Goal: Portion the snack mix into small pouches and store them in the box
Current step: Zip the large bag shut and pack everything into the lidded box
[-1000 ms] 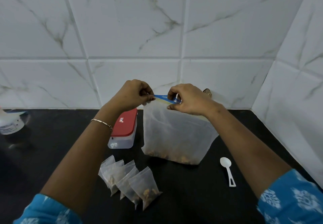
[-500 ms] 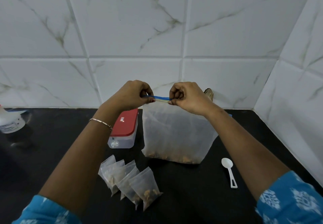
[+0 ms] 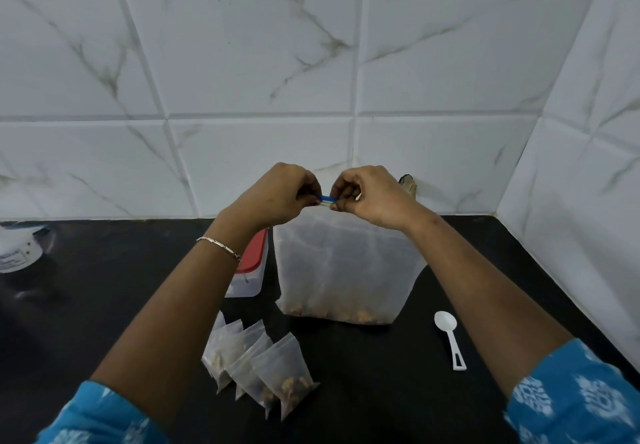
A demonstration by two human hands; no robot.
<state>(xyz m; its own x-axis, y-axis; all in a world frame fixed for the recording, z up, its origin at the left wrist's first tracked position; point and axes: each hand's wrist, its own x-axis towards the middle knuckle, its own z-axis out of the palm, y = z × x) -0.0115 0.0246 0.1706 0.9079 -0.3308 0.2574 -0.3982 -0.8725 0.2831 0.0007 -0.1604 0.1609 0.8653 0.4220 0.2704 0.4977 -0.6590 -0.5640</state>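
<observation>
red-lidded box (image 3: 255, 259) and filled pouches (image 3: 266, 365) sit left on the tabletop (image 3: 104, 312), my left hand (image 3: 277, 195) and right hand (image 3: 372, 199) both pinch the blue zip strip (image 3: 327, 198) atop the standing snack bag (image 3: 346, 270), spoon (image 3: 450, 338) lying right of it

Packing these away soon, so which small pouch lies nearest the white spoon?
The rightmost pouch, at the front of the row and overlapping its neighbour; the others fan away leftward, farther from the spoon.
</observation>
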